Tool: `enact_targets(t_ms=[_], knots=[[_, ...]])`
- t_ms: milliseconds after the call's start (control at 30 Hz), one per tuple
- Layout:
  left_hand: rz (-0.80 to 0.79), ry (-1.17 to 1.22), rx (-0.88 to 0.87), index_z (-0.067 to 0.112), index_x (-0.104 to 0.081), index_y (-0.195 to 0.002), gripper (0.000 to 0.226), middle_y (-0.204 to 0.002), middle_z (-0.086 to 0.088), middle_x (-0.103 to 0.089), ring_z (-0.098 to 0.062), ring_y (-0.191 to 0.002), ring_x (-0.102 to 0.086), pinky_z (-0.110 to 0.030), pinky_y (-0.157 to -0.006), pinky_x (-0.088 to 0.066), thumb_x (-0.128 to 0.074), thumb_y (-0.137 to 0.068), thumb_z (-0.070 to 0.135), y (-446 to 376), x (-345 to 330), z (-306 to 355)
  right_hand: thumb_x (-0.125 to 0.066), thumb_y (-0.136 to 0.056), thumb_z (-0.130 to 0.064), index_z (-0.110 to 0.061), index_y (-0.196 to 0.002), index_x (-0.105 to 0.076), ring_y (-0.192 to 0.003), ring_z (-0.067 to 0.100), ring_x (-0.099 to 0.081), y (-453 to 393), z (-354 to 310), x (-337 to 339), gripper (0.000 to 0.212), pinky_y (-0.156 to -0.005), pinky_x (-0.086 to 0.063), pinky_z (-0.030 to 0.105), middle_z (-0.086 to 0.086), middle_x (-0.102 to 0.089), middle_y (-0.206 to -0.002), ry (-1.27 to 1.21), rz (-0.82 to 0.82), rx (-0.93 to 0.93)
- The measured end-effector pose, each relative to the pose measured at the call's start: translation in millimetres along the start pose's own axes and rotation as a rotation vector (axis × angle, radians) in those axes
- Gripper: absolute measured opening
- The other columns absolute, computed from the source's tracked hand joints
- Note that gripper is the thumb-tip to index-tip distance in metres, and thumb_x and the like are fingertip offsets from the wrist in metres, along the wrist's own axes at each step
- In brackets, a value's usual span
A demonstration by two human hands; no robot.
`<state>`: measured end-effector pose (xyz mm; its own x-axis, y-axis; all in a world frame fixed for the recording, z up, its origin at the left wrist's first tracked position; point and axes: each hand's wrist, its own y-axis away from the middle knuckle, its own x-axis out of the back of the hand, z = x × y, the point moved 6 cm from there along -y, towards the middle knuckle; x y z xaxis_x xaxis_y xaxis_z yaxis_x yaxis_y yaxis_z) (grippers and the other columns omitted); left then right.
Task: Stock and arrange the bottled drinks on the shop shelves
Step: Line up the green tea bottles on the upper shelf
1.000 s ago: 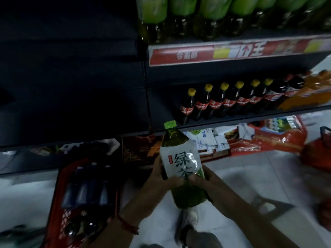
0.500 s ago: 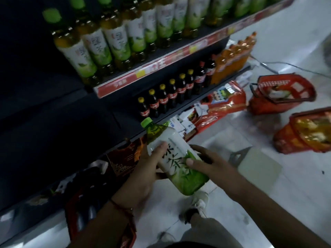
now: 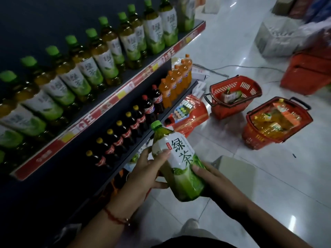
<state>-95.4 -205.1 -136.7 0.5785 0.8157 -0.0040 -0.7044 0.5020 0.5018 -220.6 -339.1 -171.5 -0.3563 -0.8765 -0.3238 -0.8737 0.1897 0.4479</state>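
Gripping the bottle (image 3: 179, 163) from both sides, left hand (image 3: 143, 174) and right hand (image 3: 215, 181) curl fingers round it, cap aimed toward the shelf edge (image 3: 114, 99).

Both arms reach forward, bent in toward middle. Left hand (image 3: 143, 173) curls round left side of green tea bottle (image 3: 179, 163), thumb on white label. Right hand (image 3: 213, 183) cups bottle's lower end from right, thumb on top. Red string bracelet (image 3: 114, 217) on left wrist.
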Motion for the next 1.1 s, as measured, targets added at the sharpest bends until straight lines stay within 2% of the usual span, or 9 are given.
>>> enact_targets(t_ms=[100, 233, 367, 433, 533, 667, 733, 833, 1100], knots=[[0.003, -0.010, -0.006, 0.033, -0.060, -0.120, 0.045, -0.104, -0.003, -0.073, -0.017, -0.081, -0.075, -0.051, -0.068, -0.062, -0.072, -0.080, 0.047, -21.0, -16.3, 17.0, -0.060, -0.091, -0.044, -0.028, -0.132, -0.057, -0.115, 0.031, -0.064, -12.3, -21.0, 17.4, 0.044, -0.102, -0.046, 0.055, 0.007, -0.067, -0.126, 0.020, 0.000, 0.003], [-0.008, -0.043, -0.037, 0.036, -0.059, -0.119, 0.044, -0.106, 0.002, -0.072, -0.019, -0.091, -0.073, -0.047, -0.067, -0.062, -0.073, -0.079, 0.046, -52.9, -26.1, 45.8, -0.061, -0.091, -0.037, -0.024, -0.129, -0.060, -0.113, 0.026, -0.065, -37.3, -51.2, 33.9, 0.040, -0.103, -0.047, 0.050, 0.004, -0.069, -0.123, 0.051, 0.042, 0.011], [-0.055, -0.038, -0.097, 0.038, -0.056, -0.120, 0.040, -0.100, 0.009, -0.074, -0.010, -0.083, -0.074, -0.035, -0.061, -0.061, -0.073, -0.084, 0.036, -96.7, -32.7, 79.2, -0.061, -0.092, -0.028, -0.027, -0.125, -0.061, -0.104, 0.014, -0.069, -76.3, -88.8, 48.9, 0.033, -0.087, -0.056, 0.028, -0.005, -0.072, -0.116, 0.148, 0.110, 0.047], [-0.084, -0.040, -0.139, 0.043, -0.057, -0.113, 0.037, -0.091, 0.017, -0.074, -0.003, -0.079, -0.073, -0.029, -0.057, -0.059, -0.074, -0.083, 0.030, -124.9, -33.9, 97.8, -0.066, -0.088, -0.027, -0.032, -0.125, -0.058, -0.102, 0.009, -0.069, -101.6, -111.4, 53.4, 0.038, -0.082, -0.056, 0.023, -0.010, -0.072, -0.115, 0.212, 0.109, 0.076], [-0.138, -0.082, -0.202, 0.057, -0.056, -0.104, 0.042, -0.093, 0.031, -0.070, -0.001, -0.085, -0.072, -0.033, -0.067, -0.062, -0.079, -0.072, 0.041, -174.3, -35.8, 132.9, -0.075, -0.081, -0.019, -0.035, -0.130, -0.050, -0.107, 0.009, -0.068, -142.1, -148.0, 56.6, 0.057, -0.083, -0.055, 0.022, -0.011, -0.069, -0.119, 0.280, 0.093, 0.135], [-0.192, -0.097, -0.275, 0.061, -0.056, -0.110, 0.052, -0.112, 0.021, -0.069, -0.010, -0.105, -0.068, -0.039, -0.080, -0.061, -0.084, -0.068, 0.048, -244.8, -40.1, 178.8, -0.081, -0.074, -0.005, -0.031, -0.130, -0.042, -0.109, 0.002, -0.065, -197.5, -198.3, 58.8, 0.073, -0.082, -0.054, 0.018, -0.020, -0.067, -0.116, 0.319, 0.130, 0.243], [-0.224, -0.109, -0.321, 0.054, -0.056, -0.118, 0.057, -0.118, 0.015, -0.068, -0.012, -0.110, -0.067, -0.040, -0.083, -0.060, -0.086, -0.070, 0.043, -277.2, -45.8, 203.7, -0.083, -0.071, -0.004, -0.029, -0.130, -0.041, -0.109, 0.005, -0.065, -227.1, -221.9, 63.3, 0.076, -0.083, -0.056, 0.022, -0.019, -0.067, -0.116, 0.324, 0.195, 0.301], [-0.232, -0.170, -0.407, 0.044, -0.054, -0.125, 0.060, -0.118, 0.012, -0.069, -0.010, -0.109, -0.067, -0.040, -0.087, -0.059, -0.085, -0.074, 0.039, -316.7, -57.6, 238.3, -0.084, -0.068, -0.003, -0.023, -0.130, -0.045, -0.103, 0.018, -0.070, -264.8, -252.9, 80.0, 0.076, -0.080, -0.060, 0.043, -0.006, -0.069, -0.113, 0.326, 0.325, 0.357], [-0.231, -0.327, -0.548, 0.060, -0.039, -0.128, 0.070, -0.121, 0.025, -0.062, 0.002, -0.110, -0.062, -0.034, -0.092, -0.057, -0.080, -0.072, 0.054, -383.2, -96.0, 307.5, -0.084, -0.068, 0.001, -0.020, -0.119, -0.053, -0.099, 0.018, -0.071, -324.7, -338.3, 128.1, 0.064, -0.077, -0.061, 0.036, -0.001, -0.071, -0.111, 0.395, 0.386, 0.492]])
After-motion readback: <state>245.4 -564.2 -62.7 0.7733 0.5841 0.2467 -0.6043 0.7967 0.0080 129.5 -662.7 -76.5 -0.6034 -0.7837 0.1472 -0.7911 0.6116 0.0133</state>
